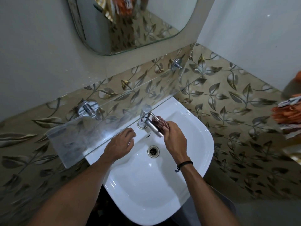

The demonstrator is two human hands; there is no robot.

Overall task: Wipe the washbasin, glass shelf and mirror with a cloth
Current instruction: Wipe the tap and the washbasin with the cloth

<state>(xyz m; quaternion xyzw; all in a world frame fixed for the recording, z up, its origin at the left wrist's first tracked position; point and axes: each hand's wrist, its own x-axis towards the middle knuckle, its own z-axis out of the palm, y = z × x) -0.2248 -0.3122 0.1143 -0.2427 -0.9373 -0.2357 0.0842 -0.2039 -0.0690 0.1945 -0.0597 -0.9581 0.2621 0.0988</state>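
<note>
A white washbasin (146,185) fills the lower middle, with a chrome tap (149,123) at its back rim and a drain (153,151) in the bowl. My right hand (175,139) grips a dark checked cloth (160,123) against the tap's spout. My left hand (120,145) rests with relaxed fingers on the basin's back left rim, just under the edge of the glass shelf (91,132). The shelf runs diagonally above the basin on two chrome brackets (87,108). A rounded mirror (130,25) hangs on the wall above.
Leaf-patterned tiles (228,98) cover the wall behind and to the right of the basin. Orange patterned fabric (288,110) hangs at the right edge. A second chrome bracket (176,63) holds the shelf's far end near the corner.
</note>
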